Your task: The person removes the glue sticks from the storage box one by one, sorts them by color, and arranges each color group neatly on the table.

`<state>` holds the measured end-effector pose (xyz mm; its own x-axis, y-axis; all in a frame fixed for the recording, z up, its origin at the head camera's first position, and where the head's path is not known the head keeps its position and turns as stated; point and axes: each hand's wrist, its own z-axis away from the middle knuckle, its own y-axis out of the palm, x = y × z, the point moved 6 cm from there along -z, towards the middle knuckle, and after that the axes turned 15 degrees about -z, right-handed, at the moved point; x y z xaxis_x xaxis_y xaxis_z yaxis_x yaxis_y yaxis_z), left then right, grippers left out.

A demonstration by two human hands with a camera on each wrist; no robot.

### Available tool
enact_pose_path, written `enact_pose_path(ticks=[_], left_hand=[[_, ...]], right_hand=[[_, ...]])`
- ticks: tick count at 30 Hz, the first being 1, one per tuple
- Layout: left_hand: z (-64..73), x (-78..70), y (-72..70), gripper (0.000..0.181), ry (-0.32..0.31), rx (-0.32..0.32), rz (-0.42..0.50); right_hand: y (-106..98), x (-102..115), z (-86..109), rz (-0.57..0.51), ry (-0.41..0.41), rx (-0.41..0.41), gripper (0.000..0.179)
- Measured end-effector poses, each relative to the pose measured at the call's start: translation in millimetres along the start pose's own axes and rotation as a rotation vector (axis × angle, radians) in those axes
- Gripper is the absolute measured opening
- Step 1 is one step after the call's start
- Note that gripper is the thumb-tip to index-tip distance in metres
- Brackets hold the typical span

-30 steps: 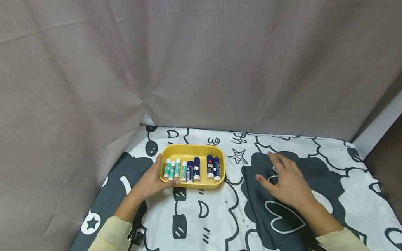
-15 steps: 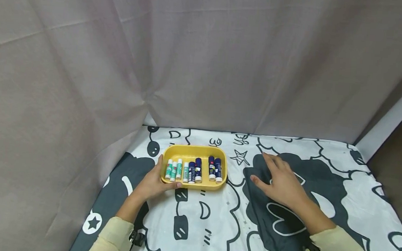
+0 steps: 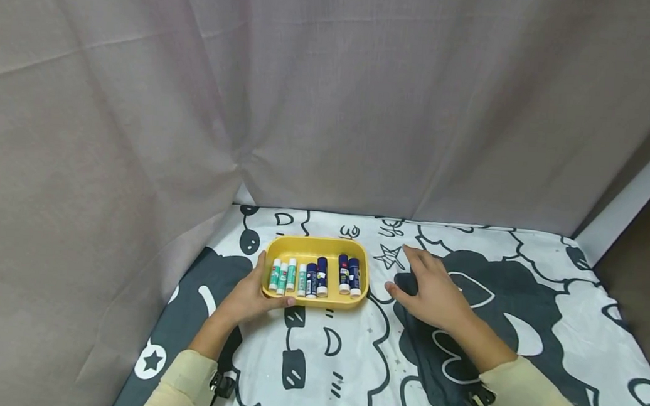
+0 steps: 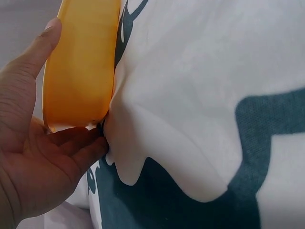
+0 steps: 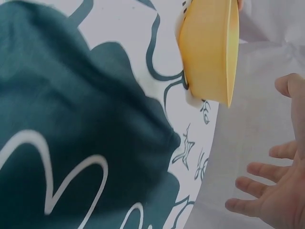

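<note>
In the head view, a yellow plastic tray [image 3: 318, 243] stands on the patterned sheet. Inside it, several green-and-white glue sticks [image 3: 282, 279] lie to the left, and several navy ones with white ends [image 3: 322, 277] lie in the middle and right. My left hand [image 3: 246, 295] holds the tray's left end, thumb over the near rim. The left wrist view has its fingers [image 4: 86, 152] bent against the tray's end wall. My right hand [image 3: 437, 299] hovers right of the tray, fingers spread and holding nothing, above a dark cloth [image 3: 438, 362] with a white heart outline.
The black-and-white cartoon sheet [image 3: 341, 380] covers the surface. A grey-beige curtain [image 3: 332, 103] hangs along the back and left. A brown panel [image 3: 648, 276] with a pale edge stands at the right.
My right hand has moved left toward the tray, still spread. My left hand keeps its hold, and the glue sticks lie as before. The head view has shifted slightly.
</note>
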<state>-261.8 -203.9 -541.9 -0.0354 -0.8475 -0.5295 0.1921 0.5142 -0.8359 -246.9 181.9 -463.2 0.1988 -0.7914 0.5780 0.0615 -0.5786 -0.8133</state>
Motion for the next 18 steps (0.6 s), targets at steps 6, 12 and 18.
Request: enact_pose_path(ticks=[6,12,18], left_hand=[[-0.3,3.2,1.3,0.151,-0.009,0.002,-0.018],[-0.2,3.6,1.1,0.152,-0.015,0.001,-0.044],[-1.3,4.0,0.0,0.152,-0.011,-0.002,-0.075]], right_hand=[[8.5,13.9,-5.6,-0.036,-0.023,0.021,0.095],[17.4,22.9,-11.6,-0.068,-0.028,0.038,0.094],[25.0,30.0,-14.8,-0.081,-0.042,0.047,0.093]])
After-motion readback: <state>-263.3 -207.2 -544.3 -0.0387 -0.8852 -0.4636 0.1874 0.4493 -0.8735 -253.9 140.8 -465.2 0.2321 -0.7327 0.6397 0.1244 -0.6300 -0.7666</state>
